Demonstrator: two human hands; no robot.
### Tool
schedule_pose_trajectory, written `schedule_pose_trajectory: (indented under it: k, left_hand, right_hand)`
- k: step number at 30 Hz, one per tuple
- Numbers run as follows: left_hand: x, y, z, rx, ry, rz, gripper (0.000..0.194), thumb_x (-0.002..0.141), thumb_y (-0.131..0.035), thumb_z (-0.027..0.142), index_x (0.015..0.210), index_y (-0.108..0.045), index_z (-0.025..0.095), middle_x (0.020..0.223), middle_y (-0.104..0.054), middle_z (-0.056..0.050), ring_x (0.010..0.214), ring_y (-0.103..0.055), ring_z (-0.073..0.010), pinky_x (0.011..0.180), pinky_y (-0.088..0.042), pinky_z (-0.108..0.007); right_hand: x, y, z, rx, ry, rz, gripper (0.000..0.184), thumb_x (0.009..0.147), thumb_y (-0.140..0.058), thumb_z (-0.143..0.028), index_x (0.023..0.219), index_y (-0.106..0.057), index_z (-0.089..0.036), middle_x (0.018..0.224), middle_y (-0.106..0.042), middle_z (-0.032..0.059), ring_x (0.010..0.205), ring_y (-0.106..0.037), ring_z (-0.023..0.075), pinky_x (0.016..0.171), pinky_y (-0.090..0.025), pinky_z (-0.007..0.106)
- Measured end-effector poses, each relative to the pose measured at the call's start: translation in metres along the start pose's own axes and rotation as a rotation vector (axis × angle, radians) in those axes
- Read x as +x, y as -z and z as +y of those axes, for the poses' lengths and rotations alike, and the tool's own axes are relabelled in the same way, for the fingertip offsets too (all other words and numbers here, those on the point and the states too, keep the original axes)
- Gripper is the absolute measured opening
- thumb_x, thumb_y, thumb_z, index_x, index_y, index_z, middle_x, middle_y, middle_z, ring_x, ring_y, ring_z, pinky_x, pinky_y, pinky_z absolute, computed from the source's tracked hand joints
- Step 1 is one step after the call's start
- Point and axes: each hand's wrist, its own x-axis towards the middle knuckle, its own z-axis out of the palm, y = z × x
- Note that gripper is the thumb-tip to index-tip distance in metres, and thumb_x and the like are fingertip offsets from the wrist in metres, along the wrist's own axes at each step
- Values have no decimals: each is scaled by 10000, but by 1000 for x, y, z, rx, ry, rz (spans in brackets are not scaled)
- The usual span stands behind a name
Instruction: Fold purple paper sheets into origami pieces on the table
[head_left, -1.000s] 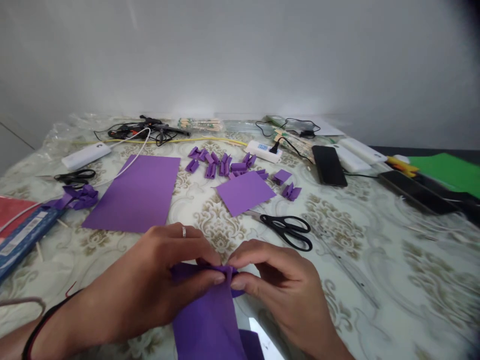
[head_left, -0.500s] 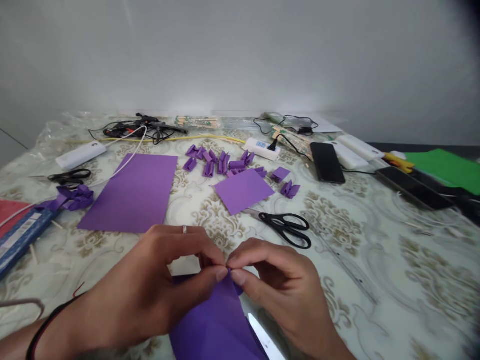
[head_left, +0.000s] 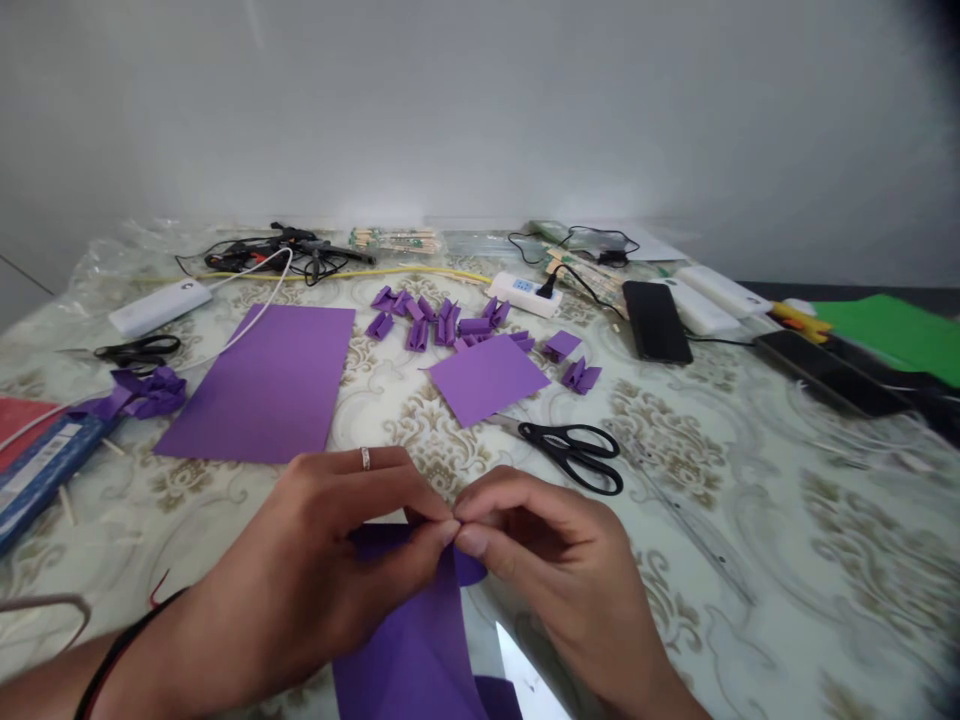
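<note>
Both hands pinch the top corner of a sheet of purple paper [head_left: 409, 640], which hangs below them and runs off the bottom of the view. My left hand [head_left: 322, 580] has thumb and forefinger closed on it, a ring on one finger. Thumb and fingertips of my right hand [head_left: 555, 570] meet the left ones at the same spot, and a curled bit of purple paper shows just under them. Beyond the hands lie a large purple sheet [head_left: 262, 385], a smaller purple piece [head_left: 489, 380] and black-handled scissors [head_left: 574, 450].
Several small folded purple pieces [head_left: 448, 325] lie at the middle back. A clear ruler [head_left: 697, 530] is on the right, near phones [head_left: 656, 320] and white power banks [head_left: 720, 290]. A power strip [head_left: 525, 293] and cables sit behind. Left are a blue box [head_left: 45, 470] and other scissors [head_left: 139, 352].
Both hands have risen slightly with the pinched corner. The hanging purple paper has swung a little to the left, and a curled part now shows below the right fingertips.
</note>
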Motion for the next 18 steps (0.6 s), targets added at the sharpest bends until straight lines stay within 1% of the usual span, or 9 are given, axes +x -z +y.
schedule_pose_trajectory:
  k: [3, 6, 8, 9, 12, 13, 15, 16, 18]
  left_hand:
    - [0, -3, -4, 49, 7, 66, 128, 1005, -760, 199, 896, -779, 264, 806, -799, 80, 684, -714, -86, 659, -501, -174]
    - [0, -3, -4, 74, 34, 106, 117, 976, -803, 225, 880, -748, 263, 774, -788, 90, 656, -706, -101, 638, -504, -181]
    - [-2, 1, -2, 127, 30, 141, 87, 970, -821, 277, 945, -738, 274, 847, -800, 80, 711, -725, -119, 672, -521, -196]
    - [-3, 5, -1, 168, 16, 169, 84, 978, -815, 294, 1010, -737, 286, 931, -812, 69, 791, -746, -133, 727, -535, -206]
    - [-11, 19, 1, 269, -31, 281, 179, 1039, -722, 296, 1216, -709, 320, 1201, -790, 28, 1103, -744, -187, 964, -527, -251]
    - [-17, 24, 0, 280, -38, 313, 180, 1060, -678, 288, 1234, -706, 328, 1233, -777, 22, 1159, -729, -199, 1013, -512, -265]
    - [-33, 32, -4, 274, -8, 331, 192, 1089, -604, 276, 1217, -725, 351, 1245, -770, 26, 1186, -725, -204, 1026, -509, -263]
    - [-44, 34, -7, 267, 25, 318, 207, 1095, -591, 300, 1223, -736, 374, 1240, -776, 36, 1188, -729, -202, 1016, -514, -248]
    - [-69, 35, -14, 219, 165, 279, 291, 1110, -559, 395, 1349, -724, 417, 1304, -785, 28, 1232, -732, -225, 1045, -536, -256]
  right_hand:
    - [1, 1, 1, -35, 53, -8, 117, 865, -883, -206, 904, -894, -316, 814, -833, -6, 722, -761, 163, 663, -613, 262]
    - [2, 1, 1, -42, 87, -35, 145, 891, -869, -201, 912, -899, -342, 832, -839, -10, 756, -770, 165, 692, -616, 264]
    - [3, 2, 0, -54, 99, -23, 135, 891, -867, -203, 886, -893, -336, 816, -830, -11, 744, -764, 164, 679, -614, 259]
    - [3, 3, 0, -63, 108, -3, 130, 890, -862, -201, 872, -887, -327, 808, -823, -10, 737, -758, 164, 667, -613, 256]
    - [0, 9, 0, -98, 146, 116, 132, 904, -831, -198, 854, -866, -315, 821, -801, -11, 748, -742, 162, 651, -606, 243]
    - [-1, 11, 1, -112, 161, 172, 134, 917, -822, -207, 857, -860, -321, 833, -794, -14, 761, -735, 158, 659, -601, 238]
    - [-4, 16, 3, -137, 181, 297, 118, 941, -826, -249, 867, -851, -338, 861, -785, -20, 804, -722, 154, 700, -592, 233]
    - [-5, 18, 5, -142, 185, 356, 98, 946, -835, -279, 877, -850, -345, 876, -784, -21, 826, -717, 156, 722, -589, 237]
    - [-7, 19, 7, -141, 182, 446, 54, 946, -853, -339, 894, -850, -350, 908, -785, -14, 860, -713, 168, 756, -587, 255]
